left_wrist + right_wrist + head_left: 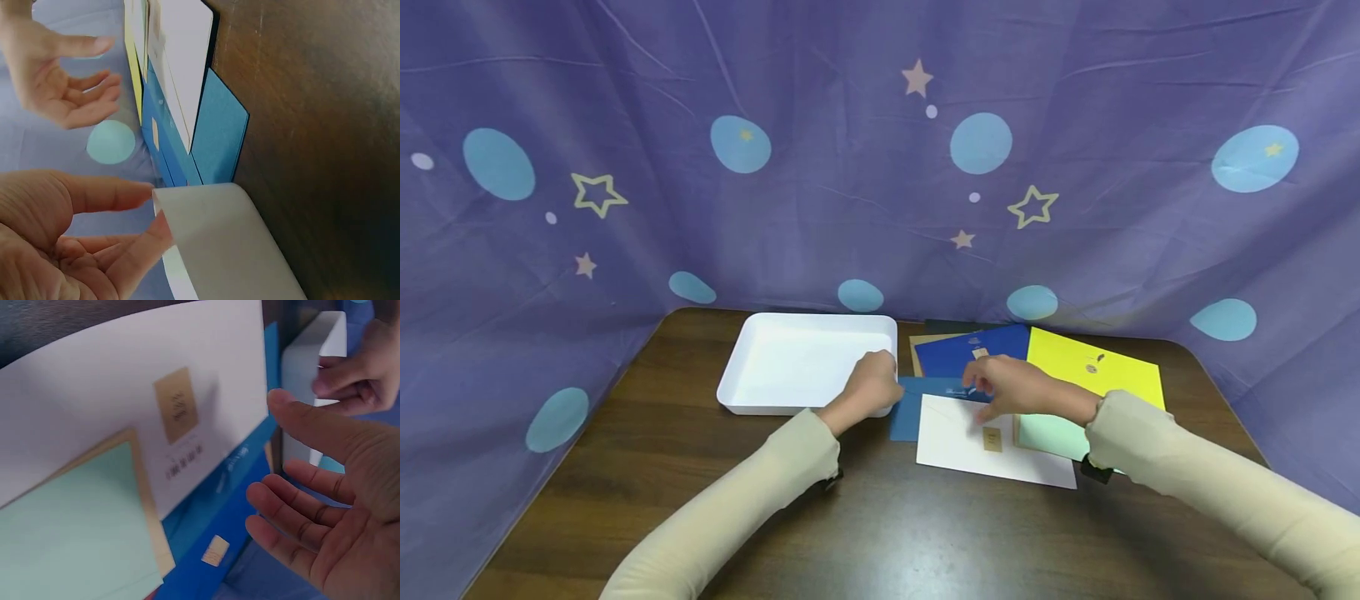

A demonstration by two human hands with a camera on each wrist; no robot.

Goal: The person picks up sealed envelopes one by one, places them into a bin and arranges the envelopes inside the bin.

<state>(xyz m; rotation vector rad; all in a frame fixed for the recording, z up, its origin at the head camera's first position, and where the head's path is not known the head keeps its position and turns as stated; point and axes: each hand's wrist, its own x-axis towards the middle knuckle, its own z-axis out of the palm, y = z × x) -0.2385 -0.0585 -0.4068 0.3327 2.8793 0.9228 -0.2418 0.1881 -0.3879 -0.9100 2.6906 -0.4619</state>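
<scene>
My left hand (872, 385) pinches the right rim of the white tray (805, 358) between thumb and fingers; the left wrist view shows the thumb and a finger on either side of the tray wall (219, 237). Above the pile of envelopes hovers my right hand (1011, 387), fingers apart and holding nothing. Below it lies a white envelope (955, 442) with a small gold label (992, 439). A teal-blue envelope (907, 417) lies partly under the white one, close to the tray. Behind are a royal blue envelope (940, 357) and a yellow envelope (1120, 375).
A mint green envelope (75, 519) overlaps the white one on the right. Tan and dark envelope edges (917, 342) stick out at the back. The brown wooden table (850, 533) ends at a purple curtain (820, 217) with stars and blue spots.
</scene>
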